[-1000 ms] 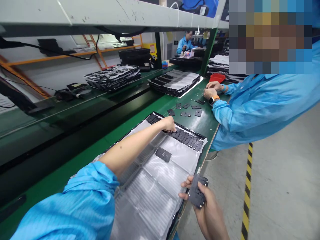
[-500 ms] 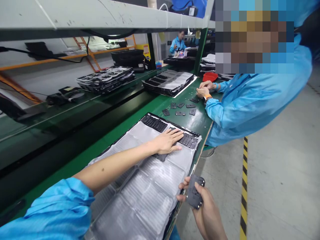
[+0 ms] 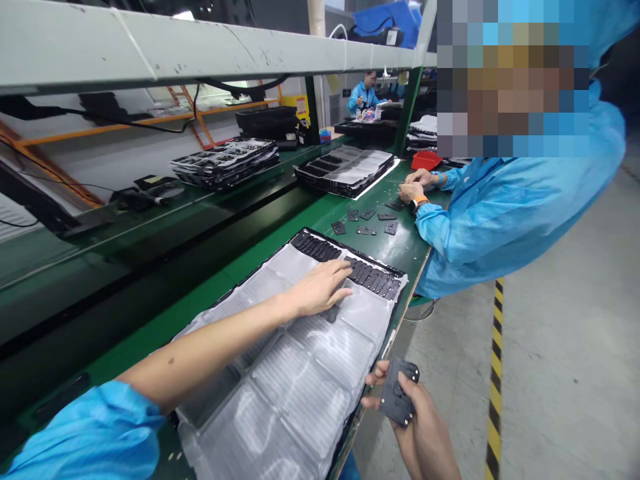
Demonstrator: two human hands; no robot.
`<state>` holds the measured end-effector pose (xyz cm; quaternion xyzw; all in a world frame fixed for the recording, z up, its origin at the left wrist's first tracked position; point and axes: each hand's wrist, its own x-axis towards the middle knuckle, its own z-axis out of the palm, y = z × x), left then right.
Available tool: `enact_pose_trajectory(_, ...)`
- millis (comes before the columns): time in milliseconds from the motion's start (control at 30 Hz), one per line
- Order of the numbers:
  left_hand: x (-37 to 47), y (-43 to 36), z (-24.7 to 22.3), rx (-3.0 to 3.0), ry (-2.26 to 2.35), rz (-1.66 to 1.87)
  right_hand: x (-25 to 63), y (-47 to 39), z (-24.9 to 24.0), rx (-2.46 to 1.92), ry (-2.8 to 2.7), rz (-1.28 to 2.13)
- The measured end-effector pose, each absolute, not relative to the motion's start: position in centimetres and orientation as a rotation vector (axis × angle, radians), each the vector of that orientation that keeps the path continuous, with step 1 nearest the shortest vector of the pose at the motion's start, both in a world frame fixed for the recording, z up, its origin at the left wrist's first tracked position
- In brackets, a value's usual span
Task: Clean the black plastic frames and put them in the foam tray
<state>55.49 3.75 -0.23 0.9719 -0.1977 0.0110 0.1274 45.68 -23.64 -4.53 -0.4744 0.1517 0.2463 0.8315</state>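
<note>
Across a tray (image 3: 295, 393) lined with translucent grey compartments reaches my left hand (image 3: 325, 287), fingers extended and palm down over its far part. Rows of thin black parts (image 3: 375, 277) fill the far-right compartment, and another row (image 3: 316, 245) lies at the far left. Partly under my left palm is a loose dark part (image 3: 331, 313); whether the hand touches it is unclear. My right hand (image 3: 417, 410), beyond the tray's right edge, grips a flat black part (image 3: 400, 392) between thumb and fingers.
Several black parts (image 3: 367, 231) lie on the green table (image 3: 320, 212) beyond the tray. A person in blue (image 3: 510, 207) works at the right. Stacked trays (image 3: 350, 167) stand farther back, with a red scoop (image 3: 426, 160) nearby. A shelf beam (image 3: 200, 50) crosses above.
My left hand has drawn back left from the far-right row, uncovering more of its black parts. My right hand still holds its part. The camera view has shifted slightly.
</note>
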Motion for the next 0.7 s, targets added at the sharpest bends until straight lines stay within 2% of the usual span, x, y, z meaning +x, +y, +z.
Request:
enact_pose_trajectory(200, 52.1, 5.7, -0.5, 2.819, -0.603, -0.106, 44.8, -24.4, -6.2, -0.992, 0.314, 0.491)
enact_pose_trajectory(433, 51.9, 5.8, -1.5, 2.741, -0.553, -0.096, 44.4, -24.7, -4.7, -1.041, 0.343, 0.526)
enact_pose_trajectory(700, 49.3, 4.1, 2.9, 2.516, -0.408, 0.066, 45.5, -28.4, -7.5, -1.160, 0.304, 0.667)
